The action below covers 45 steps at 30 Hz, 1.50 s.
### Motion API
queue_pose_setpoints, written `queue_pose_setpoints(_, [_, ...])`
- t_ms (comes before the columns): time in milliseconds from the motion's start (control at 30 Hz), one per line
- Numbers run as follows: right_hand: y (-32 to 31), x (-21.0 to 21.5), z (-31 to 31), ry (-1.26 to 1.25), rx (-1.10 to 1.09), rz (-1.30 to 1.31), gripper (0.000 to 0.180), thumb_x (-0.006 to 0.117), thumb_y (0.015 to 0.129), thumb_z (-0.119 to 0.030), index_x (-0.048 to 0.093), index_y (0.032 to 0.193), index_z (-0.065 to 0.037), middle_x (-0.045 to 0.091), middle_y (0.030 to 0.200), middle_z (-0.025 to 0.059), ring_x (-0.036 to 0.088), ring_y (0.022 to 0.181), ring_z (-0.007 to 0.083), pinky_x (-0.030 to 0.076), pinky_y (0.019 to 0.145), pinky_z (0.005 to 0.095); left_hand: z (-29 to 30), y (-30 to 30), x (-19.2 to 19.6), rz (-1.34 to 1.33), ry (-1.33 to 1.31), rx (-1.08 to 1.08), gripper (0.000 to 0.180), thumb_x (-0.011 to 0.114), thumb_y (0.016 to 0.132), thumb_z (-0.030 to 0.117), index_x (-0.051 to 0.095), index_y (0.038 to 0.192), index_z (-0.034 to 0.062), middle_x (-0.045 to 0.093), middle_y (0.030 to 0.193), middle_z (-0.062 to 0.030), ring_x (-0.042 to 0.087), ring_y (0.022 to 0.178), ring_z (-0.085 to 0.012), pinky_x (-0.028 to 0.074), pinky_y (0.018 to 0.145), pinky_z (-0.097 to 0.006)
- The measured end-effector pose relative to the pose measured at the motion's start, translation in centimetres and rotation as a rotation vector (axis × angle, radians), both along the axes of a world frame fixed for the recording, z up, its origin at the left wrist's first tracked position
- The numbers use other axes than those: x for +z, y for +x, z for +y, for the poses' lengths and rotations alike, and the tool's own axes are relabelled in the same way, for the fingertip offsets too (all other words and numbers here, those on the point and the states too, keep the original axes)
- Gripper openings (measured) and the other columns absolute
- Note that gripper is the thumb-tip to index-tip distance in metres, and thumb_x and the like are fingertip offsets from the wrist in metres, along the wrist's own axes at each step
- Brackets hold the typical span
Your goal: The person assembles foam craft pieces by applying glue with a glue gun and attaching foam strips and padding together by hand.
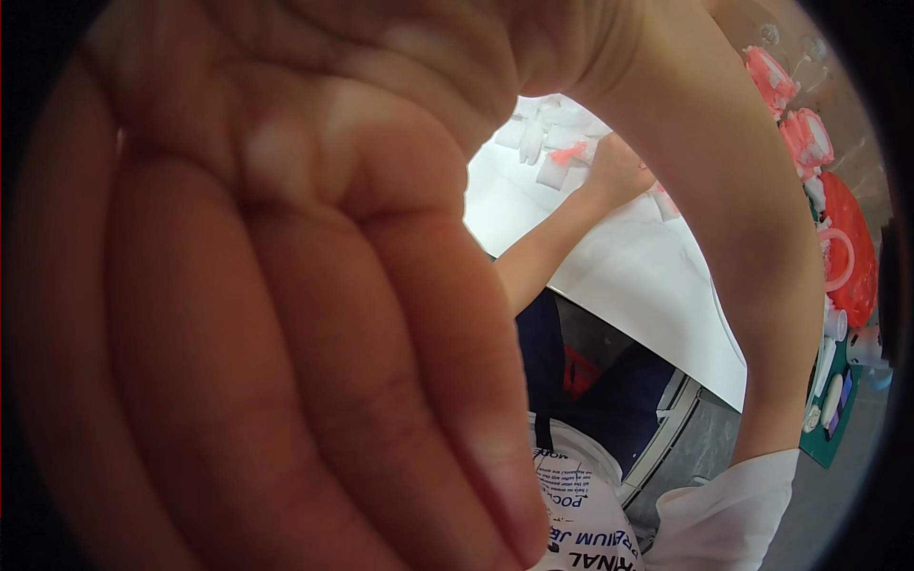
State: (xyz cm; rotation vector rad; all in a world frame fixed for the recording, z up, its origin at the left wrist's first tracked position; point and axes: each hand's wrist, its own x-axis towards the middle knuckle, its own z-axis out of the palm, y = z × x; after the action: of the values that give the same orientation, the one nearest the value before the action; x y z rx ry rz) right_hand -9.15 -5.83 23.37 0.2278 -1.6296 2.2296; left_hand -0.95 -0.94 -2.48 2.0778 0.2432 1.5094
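Observation:
My right hand (314, 305) fills the left and middle of the head view, very close to the camera. Its palm faces me and its fingers stretch downward side by side, with nothing seen in them. The right forearm arches across the upper right from a white sleeve. Beyond it, my left hand (619, 171) lies low over a white tabletop (647, 285); the right forearm hides its fingers. Next to the left hand are several small white pieces (531, 138), one with a coral-red smear (568, 152).
On the far right are coral-and-white lumps (807, 141), a red object (850, 243), a pink ring (838, 259) and a small white cup (835, 324). A green mat (817, 447) with small tools lies below them. The tabletop's edge runs before my dark-clothed legs.

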Motion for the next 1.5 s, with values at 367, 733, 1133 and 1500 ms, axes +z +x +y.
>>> queue_pose_setpoints(367, [0.4,-0.1,-0.2,-0.011,0.008,-0.020,0.074,0.023,0.088,-0.049,0.036,0.120,0.017,0.045,0.115,0.0357,0.049,0.107,0.0411,0.036,0.097,0.0402,0.4,0.5,-1.3,0.041,-0.121,-0.087,0.019,0.059,0.074,0.017,0.059,0.090,0.0066,0.059,0.083,-0.0093,0.056,0.076,-0.0229,0.045,0.065,-0.031])
queue_pose_setpoints(733, [0.8,-1.2,-0.6,-0.054,-0.006,-0.016,0.076,0.024,0.087,-0.050,0.036,0.120,0.017,0.045,0.115,0.0358,0.049,0.107,0.0409,0.036,0.097,0.0394,-2.2,-1.2,-1.1,0.051,-0.409,-0.271,0.026,0.056,0.079,0.022,0.055,0.099,0.0061,0.057,0.092,-0.0076,0.055,0.085,-0.0193,0.044,0.073,-0.030])
queue_pose_setpoints(1133, [0.1,-0.9,-0.5,-0.009,0.052,0.035,0.077,0.025,0.087,-0.052,0.036,0.120,0.017,0.045,0.114,0.0360,0.049,0.107,0.0407,0.037,0.097,0.0385,-3.3,-7.4,4.5,0.108,-0.646,-0.377,0.033,0.052,0.084,0.026,0.051,0.109,0.0055,0.056,0.103,-0.0057,0.053,0.095,-0.0154,0.043,0.081,-0.028])
queue_pose_setpoints(1500, [-0.3,-1.4,0.2,-0.010,0.108,0.031,0.079,0.026,0.086,-0.053,0.036,0.120,0.017,0.045,0.114,0.0362,0.050,0.107,0.0405,0.037,0.097,0.0377,-7.8,-13.7,13.4,0.100,-0.900,-0.481,0.039,0.049,0.089,0.030,0.047,0.119,0.0049,0.055,0.112,-0.0040,0.051,0.104,-0.0118,0.041,0.089,-0.026])
